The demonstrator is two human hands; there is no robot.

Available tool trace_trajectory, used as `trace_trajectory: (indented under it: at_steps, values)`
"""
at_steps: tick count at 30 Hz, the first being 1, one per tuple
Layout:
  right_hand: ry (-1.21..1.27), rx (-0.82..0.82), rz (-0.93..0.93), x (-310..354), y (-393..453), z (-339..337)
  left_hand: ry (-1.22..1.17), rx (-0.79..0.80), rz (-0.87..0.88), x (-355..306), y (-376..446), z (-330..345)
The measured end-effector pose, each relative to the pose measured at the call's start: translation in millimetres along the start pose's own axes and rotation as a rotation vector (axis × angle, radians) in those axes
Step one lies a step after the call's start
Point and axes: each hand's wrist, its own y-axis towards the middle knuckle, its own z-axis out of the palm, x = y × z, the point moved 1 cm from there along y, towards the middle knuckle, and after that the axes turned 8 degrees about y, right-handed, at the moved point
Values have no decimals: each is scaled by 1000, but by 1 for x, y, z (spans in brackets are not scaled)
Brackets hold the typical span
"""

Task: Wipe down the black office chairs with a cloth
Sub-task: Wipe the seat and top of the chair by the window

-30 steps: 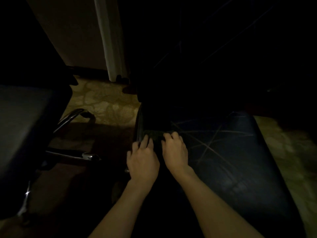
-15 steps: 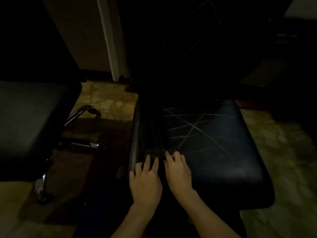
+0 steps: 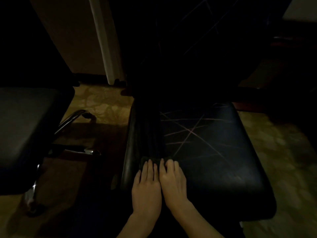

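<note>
On my far left I see a second black chair (image 3: 25, 127) with a chrome base (image 3: 72, 121), standing apart on the patterned carpet (image 3: 106, 103). Next, my left hand (image 3: 146, 189) and right hand (image 3: 174, 184) lie side by side, touching, fingers straight and flat, pressing a dark cloth (image 3: 145, 160) onto the left front part of the black chair seat (image 3: 214, 160). Pale crossing lines mark the seat to the right of my hands.
</note>
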Motion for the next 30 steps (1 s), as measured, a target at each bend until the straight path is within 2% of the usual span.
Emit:
trace_trajectory:
  at_steps: [3,9,12,18,24,30]
  values:
    - [8,-25,-8,-7,37,10,-46,-26,-40,4,36,3]
    - [29,-100,0,-24,135,27,-74,-119,-15,24,136,2]
    - [30,-119,-4,-36,189,39,4,-98,14,32,191,-9]
    - [115,-34,-20,-51,276,51,-16,-187,18,50,281,-19]
    - [112,-15,-117,-38,317,70,-78,-191,-21,83,323,-19]
    - [47,49,-85,-38,314,57,-133,-205,-16,81,326,-22]
